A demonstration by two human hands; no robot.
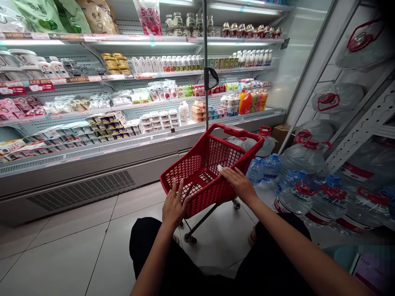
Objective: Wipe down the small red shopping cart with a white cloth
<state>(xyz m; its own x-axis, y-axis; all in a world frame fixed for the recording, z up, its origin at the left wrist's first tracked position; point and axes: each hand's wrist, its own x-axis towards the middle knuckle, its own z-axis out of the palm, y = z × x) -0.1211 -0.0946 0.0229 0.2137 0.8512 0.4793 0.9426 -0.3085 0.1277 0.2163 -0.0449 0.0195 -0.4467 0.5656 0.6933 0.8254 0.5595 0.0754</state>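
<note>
A small red shopping basket [243,144] on wheels stands on the floor in front of me, tilted toward me, with nothing visible inside. My left hand [174,204] rests on its near rim with fingers spread. My right hand [239,182] lies flat on the right rim, fingers stretched out, and a small white object [219,168] sits at its fingertips. My knees in black trousers [148,242] are below the basket.
An open refrigerated shelf [123,144] with milk bottles, yogurt cups and packets runs along the left and back. Large water jugs [302,197] and smaller bottles [262,168] crowd the floor at right under a white rack [364,127]. A metal pole [205,61] rises behind the basket.
</note>
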